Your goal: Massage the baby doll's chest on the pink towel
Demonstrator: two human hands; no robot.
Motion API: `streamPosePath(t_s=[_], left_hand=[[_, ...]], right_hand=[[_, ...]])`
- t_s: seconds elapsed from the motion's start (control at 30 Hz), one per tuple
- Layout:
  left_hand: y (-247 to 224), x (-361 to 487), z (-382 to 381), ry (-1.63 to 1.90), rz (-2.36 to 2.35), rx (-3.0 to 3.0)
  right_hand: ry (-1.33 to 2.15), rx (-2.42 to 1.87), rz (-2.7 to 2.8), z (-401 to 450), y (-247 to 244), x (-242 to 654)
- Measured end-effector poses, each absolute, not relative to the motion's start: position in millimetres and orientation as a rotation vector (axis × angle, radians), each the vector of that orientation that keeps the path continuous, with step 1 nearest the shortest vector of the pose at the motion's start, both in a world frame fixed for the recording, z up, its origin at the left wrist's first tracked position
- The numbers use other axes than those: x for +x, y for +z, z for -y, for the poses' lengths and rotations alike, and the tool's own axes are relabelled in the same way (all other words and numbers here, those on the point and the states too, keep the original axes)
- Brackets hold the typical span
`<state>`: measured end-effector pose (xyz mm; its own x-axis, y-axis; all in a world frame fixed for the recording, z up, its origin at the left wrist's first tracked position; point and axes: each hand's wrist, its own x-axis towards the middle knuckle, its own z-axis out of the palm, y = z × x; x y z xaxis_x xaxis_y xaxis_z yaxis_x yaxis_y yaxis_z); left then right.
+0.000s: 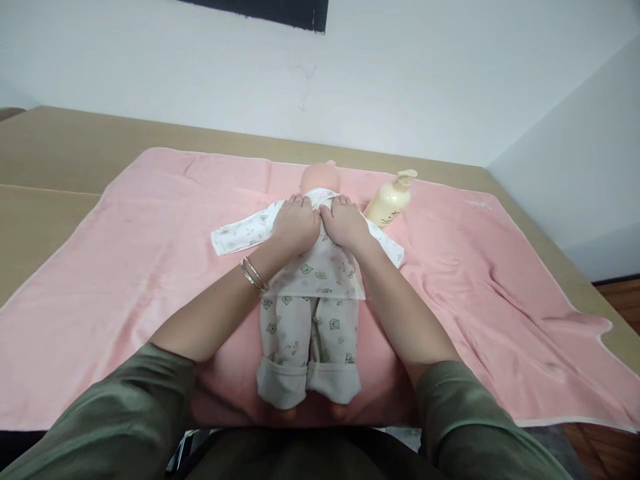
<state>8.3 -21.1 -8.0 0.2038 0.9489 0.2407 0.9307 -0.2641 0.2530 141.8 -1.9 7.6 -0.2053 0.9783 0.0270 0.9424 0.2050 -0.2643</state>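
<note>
A baby doll (pixel 321 177) lies on a pink blanket (pixel 165 220), its head toward the wall and its legs toward me. It wears a white printed top (pixel 320 270) and matching trousers (pixel 290 327) with turned-up cuffs; no face shows on the head. My left hand (pixel 297 223) rests flat on the upper left of the doll's torso, fingers stretched toward the shoulder. Mirroring it, my right hand (pixel 346 223) lies flat on the upper right, the thumbs close together near the collar. Both palms are hidden against the cloth. Just right of the doll's shoulder is a cream pump bottle (pixel 390 200).
The blanket covers much of a wooden table (pixel 65 143) and hangs past its near edge. A white wall (pixel 400 80) stands behind the table, with a dark panel (pixel 280 10) high on it. Wooden flooring (pixel 623 300) shows at the far right.
</note>
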Motion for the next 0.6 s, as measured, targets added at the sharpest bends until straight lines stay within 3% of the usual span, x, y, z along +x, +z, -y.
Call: streamPosePath(t_s=[0.6], left_hand=[[-10,-5,-1,0.63,-1.841,2.243]], right_hand=[[0.281,-1.858,2.257,10,13,139]])
